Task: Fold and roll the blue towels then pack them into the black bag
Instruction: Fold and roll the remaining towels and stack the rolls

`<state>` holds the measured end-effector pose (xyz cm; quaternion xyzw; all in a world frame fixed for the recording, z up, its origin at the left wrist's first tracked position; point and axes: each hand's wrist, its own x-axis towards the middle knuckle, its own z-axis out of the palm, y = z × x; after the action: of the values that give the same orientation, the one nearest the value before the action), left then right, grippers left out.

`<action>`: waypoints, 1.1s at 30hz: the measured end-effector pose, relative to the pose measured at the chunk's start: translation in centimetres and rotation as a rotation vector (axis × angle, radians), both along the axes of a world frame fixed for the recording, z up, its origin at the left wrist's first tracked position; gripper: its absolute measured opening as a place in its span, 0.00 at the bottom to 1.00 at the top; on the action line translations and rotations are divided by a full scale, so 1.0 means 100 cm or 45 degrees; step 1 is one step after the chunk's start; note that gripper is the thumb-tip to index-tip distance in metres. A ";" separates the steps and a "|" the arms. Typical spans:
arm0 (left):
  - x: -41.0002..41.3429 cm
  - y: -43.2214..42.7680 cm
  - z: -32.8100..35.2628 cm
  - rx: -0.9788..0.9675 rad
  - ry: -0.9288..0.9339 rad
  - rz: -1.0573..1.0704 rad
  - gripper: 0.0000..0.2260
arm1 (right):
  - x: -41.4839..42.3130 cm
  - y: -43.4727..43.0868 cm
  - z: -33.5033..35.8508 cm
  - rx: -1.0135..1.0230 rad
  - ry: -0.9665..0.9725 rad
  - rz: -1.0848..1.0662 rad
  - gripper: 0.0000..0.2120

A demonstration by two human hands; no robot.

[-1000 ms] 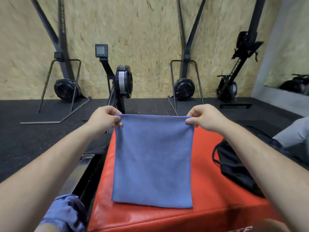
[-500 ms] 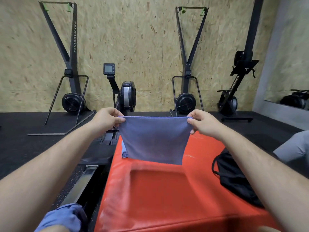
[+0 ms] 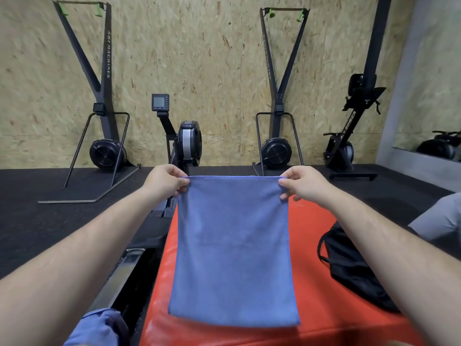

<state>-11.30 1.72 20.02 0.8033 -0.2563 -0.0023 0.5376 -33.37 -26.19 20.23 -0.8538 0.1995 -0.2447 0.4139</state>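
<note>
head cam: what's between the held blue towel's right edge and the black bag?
Only bare red mat. The head view shows nothing else between the blue towel and the black bag.

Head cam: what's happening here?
A person holds a blue towel by its top corners, the left hand pinching one and the right hand the other, spread out over a red pad. It isn't rolled yet. The black bag lies on the pad to the right. A bunched blue cloth sits at lower left.
</note>
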 end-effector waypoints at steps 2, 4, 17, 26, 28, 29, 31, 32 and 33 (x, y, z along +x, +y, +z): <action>0.005 -0.007 -0.012 0.005 -0.040 0.037 0.03 | 0.009 -0.004 -0.009 -0.017 0.047 -0.003 0.04; 0.007 -0.012 -0.020 0.004 -0.108 0.074 0.02 | 0.018 -0.010 -0.018 -0.067 0.053 -0.024 0.03; 0.000 0.006 -0.075 0.138 -0.306 -0.057 0.04 | 0.001 -0.009 -0.085 -0.197 -0.068 -0.063 0.03; -0.036 0.034 -0.206 0.543 -0.025 -0.293 0.06 | -0.054 0.010 -0.211 -0.212 0.426 0.118 0.03; -0.042 0.038 -0.220 0.563 0.068 -0.341 0.06 | -0.061 0.013 -0.221 -0.193 0.458 0.166 0.04; -0.044 0.040 -0.223 0.553 0.118 -0.354 0.07 | -0.064 0.014 -0.223 -0.186 0.469 0.177 0.04; -0.047 0.042 -0.224 0.522 0.191 -0.374 0.08 | -0.066 0.014 -0.224 -0.152 0.505 0.204 0.05; -0.049 0.043 -0.223 0.517 0.216 -0.384 0.08 | -0.067 0.014 -0.223 -0.121 0.523 0.224 0.06; -0.050 0.044 -0.221 0.527 0.240 -0.392 0.08 | -0.068 0.013 -0.222 -0.089 0.535 0.246 0.06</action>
<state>-16.33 6.14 -2.08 0.8439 -0.3182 -0.2110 0.3770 -40.13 -24.84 -1.94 -0.9150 0.1899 -0.0274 0.3549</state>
